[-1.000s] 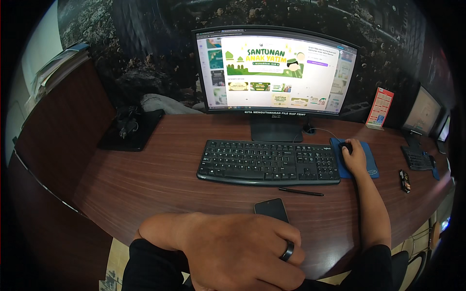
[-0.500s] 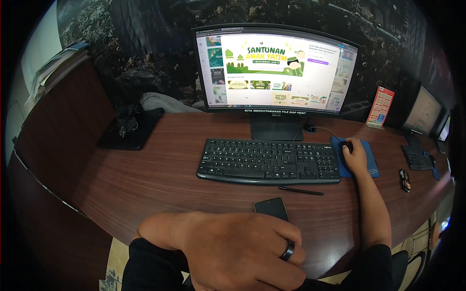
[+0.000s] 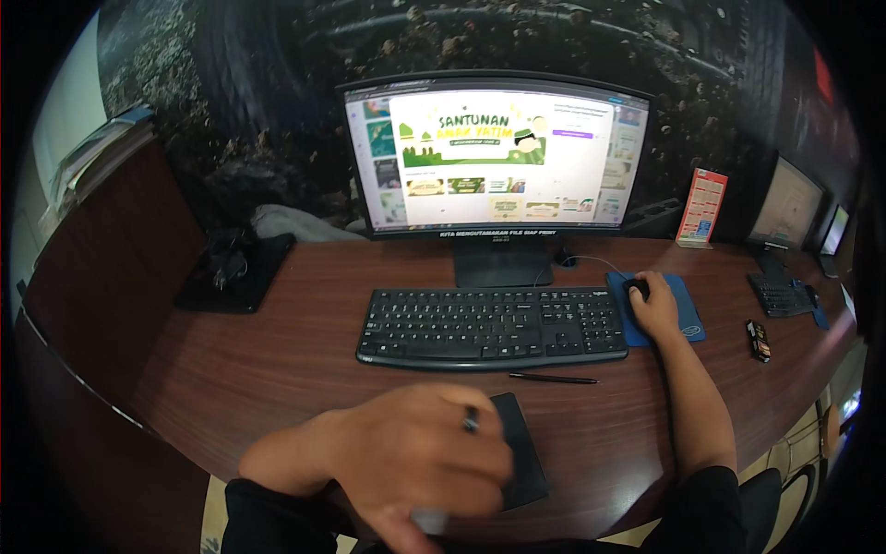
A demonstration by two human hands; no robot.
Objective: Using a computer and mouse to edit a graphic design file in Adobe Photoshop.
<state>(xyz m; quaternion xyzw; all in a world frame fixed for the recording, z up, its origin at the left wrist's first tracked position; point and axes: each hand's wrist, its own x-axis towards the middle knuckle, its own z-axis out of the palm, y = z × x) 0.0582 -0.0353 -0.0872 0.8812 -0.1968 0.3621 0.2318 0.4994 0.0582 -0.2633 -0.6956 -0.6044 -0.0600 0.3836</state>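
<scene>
My right hand (image 3: 653, 307) rests over a black computer mouse (image 3: 635, 287), fingers wrapped round it, on a blue mouse pad (image 3: 688, 314). In front of my body my left hand (image 3: 429, 448), a black ring on one finger, is raised with its fingers curled, slightly blurred. A pale patch shows under it, but whether it grips anything is hidden. Partly behind that hand lies a dark smartphone (image 3: 524, 457) on the desk. A black pen (image 3: 554, 379) lies between the phone and the black keyboard (image 3: 489, 325).
A lit monitor (image 3: 498, 166) stands behind the keyboard. To its right are a red desk calendar (image 3: 701, 208), a second monitor (image 3: 786, 208) with its keyboard (image 3: 783, 295), and a small dark packet (image 3: 758, 341). At left, cables lie on a black flat board (image 3: 249, 286) beside a wooden partition (image 3: 111, 231).
My left hand has drawn left and its fingers have curled in, uncovering more of the phone. The view has tilted up slightly and shifted right. My right hand stays on the mouse.
</scene>
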